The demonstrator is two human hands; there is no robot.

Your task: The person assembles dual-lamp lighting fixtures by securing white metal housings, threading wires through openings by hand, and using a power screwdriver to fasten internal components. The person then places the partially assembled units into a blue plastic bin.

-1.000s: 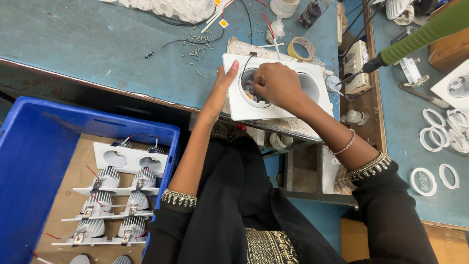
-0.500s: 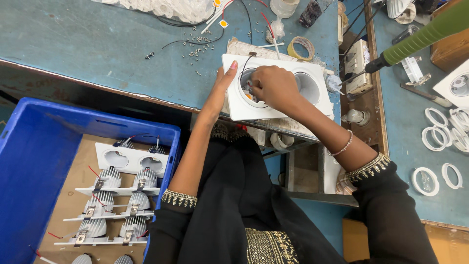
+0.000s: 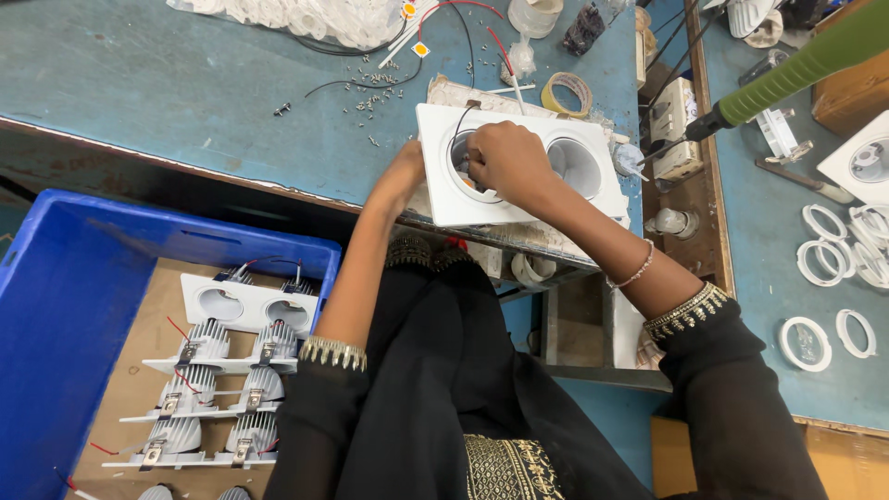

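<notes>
A white twin-opening light housing (image 3: 523,167) lies flat at the near edge of the blue counter (image 3: 185,102), close to the person's body so both hands reach it easily. The left hand (image 3: 403,176) presses against the housing's left side, fingers flat rather than curled round anything — it seems to steady the frame so it does not slide. The right hand (image 3: 505,157) sits over the left opening with its fingertips bunched down inside; whether that grip is pinched on a small part or only pressing cannot be told, since the fingers hide it. A black wire (image 3: 460,116) loops out of that opening.

Loose screws (image 3: 370,102) lie scattered just beyond the housing, and a roll of tape (image 3: 567,93) rests behind it. Below the counter, a blue crate (image 3: 65,306) holds finished housings with ribbed heat sinks (image 3: 208,366) stacked in rows — within arm's reach on the left. White rings (image 3: 833,268) lie on the counter to the right.
</notes>
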